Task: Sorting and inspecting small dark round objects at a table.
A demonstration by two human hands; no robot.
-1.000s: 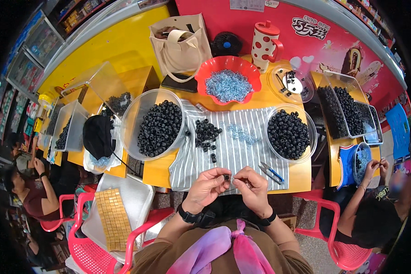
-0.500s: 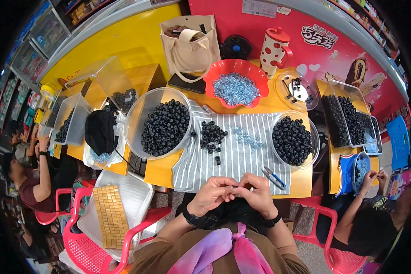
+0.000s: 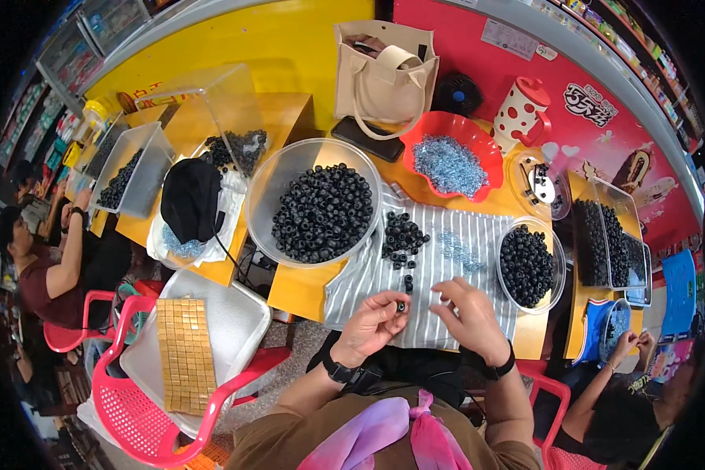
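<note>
My left hand (image 3: 372, 325) pinches a round black bead (image 3: 402, 307) between thumb and fingertips, its hole showing. Over the grey striped cloth (image 3: 423, 333), my right hand (image 3: 474, 319) is open, thumb and forefinger apart and nothing visible between them. Just beyond the hands lie a loose pile of black beads (image 3: 404, 235) and a scatter of small clear blue pieces (image 3: 458, 251). A large clear tub of black beads (image 3: 321, 213) stands to the left, a smaller clear tub of black beads (image 3: 527, 266) to the right. Farther back, a red scalloped bowl (image 3: 489, 145) holds more clear blue pieces.
At the back are a beige bag (image 3: 380, 82), a dark phone (image 3: 368, 139), a small black fan (image 3: 456, 93) and a spotted mug (image 3: 518, 113). A pink chair (image 3: 133, 399) with a white tray (image 3: 246, 313) stands left. Other people sit at both sides.
My hands have parted: the right moved right and now covers where the blue-handled snips lay, while the left keeps the bead. The whole view has shifted and tilted.
</note>
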